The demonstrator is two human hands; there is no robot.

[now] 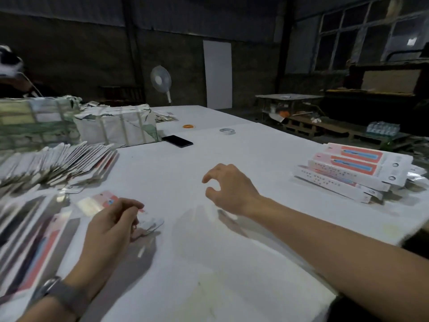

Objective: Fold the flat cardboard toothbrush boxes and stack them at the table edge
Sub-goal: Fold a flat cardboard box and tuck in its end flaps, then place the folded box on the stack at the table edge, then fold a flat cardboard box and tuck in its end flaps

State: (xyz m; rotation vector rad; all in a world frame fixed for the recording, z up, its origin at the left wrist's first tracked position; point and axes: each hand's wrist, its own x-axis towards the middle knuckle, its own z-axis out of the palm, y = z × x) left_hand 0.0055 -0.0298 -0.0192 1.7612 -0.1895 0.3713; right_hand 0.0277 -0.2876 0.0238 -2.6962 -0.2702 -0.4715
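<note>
My left hand curls its fingers over the near end of a flat pink-and-white toothbrush box lying at the table's left; the grip is blurred. Empty, with fingers loosely curled, my right hand hovers above the white table near its middle. A fanned pile of flat boxes lies at the far left, and more flat ones are spread blurred at the lower left. Folded boxes are stacked at the table's right edge.
Two strapped paper-wrapped bundles stand at the back left. A black phone, a grey tape roll and an orange roll lie farther back. Another person is at the far left; a fan stands behind the table.
</note>
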